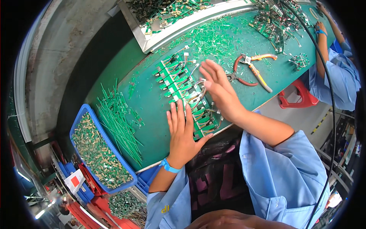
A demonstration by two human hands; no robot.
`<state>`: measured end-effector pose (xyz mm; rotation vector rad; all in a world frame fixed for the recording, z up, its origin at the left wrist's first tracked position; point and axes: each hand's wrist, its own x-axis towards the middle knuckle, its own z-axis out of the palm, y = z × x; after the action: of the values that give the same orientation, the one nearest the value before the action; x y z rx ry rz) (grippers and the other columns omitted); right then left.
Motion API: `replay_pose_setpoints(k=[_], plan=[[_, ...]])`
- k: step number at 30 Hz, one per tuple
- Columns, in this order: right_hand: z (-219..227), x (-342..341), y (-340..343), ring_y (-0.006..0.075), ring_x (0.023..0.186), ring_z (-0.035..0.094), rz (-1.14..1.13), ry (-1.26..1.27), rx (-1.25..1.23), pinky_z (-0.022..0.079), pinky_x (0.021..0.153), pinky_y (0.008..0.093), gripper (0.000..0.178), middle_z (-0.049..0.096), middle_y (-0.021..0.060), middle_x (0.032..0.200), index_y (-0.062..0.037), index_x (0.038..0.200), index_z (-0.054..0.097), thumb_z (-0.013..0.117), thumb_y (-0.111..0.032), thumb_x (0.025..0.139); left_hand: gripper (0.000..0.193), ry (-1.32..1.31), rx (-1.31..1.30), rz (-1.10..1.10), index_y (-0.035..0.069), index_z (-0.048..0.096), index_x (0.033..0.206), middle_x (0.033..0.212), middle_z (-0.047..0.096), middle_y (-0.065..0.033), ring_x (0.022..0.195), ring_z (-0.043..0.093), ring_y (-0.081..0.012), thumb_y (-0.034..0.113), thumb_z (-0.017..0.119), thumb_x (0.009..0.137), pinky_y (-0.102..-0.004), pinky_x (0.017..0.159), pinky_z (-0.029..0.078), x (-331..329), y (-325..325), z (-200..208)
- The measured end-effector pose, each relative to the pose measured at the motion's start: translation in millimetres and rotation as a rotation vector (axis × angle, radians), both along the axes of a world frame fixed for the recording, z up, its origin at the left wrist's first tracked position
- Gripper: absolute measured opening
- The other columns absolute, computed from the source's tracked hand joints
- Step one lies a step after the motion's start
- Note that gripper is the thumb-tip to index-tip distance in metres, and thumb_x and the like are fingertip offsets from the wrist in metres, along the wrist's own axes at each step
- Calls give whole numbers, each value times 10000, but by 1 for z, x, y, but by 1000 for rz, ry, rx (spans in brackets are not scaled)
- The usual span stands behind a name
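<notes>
A row of green circuit boards lies on the green work table, with bundles of thin wires and white plugs along its right side. My left hand, a blue band at its wrist, rests with fingers stretched over the boards' lower left edge, thumb spread toward their near end. My right hand is on the other side, fingers extended and thumb apart, beside the wires and plugs; its palm side is partly hidden. To its right lie red-handled pliers and cutters with orange and grey handles.
Green scraps cover the far table, before a white-edged tray. Long green strips lie left, near a blue bin of small parts. Wired boards are heaped far right. Another person's arm reaches in beyond a black cable.
</notes>
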<state>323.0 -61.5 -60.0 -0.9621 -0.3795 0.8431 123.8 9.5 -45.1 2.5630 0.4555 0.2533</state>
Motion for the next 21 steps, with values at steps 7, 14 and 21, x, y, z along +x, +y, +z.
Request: replay_pose_setpoints(k=[7, 14, 21], plan=[[-7, 19, 52, 341, 1660, 327, -2, 90, 59, 256, 1362, 458, 816, 353, 226, 1755, -34, 1750, 236, 662, -102, 1058, 1200, -1, -12, -9, -34, 214, 1776, 1855, 129, -334, 1711, 101, -566, 461, 880, 908, -692, 1368, 95, -1, -2, -3], [15, 9, 74, 313, 1592, 425, 5, -379, 229, 327, 1331, 459, 818, 431, 222, 1701, -29, 1734, 266, 688, -147, 1043, 1195, 9, -40, -34, -43, 225, 1770, 1854, 139, -336, 1712, 118, -557, 449, 887, 907, -695, 1365, 104, -3, 3, -1], [32, -4, 94, 374, 1310, 666, 153, -1104, -59, 414, 1271, 512, 618, 704, 250, 1343, 6, 1491, 574, 764, -134, 919, 400, -700, -361, 171, 4, 690, 1314, 1452, 667, -208, 1418, 606, -456, 116, 693, 931, -585, 1234, 463, -41, 57, 7]])
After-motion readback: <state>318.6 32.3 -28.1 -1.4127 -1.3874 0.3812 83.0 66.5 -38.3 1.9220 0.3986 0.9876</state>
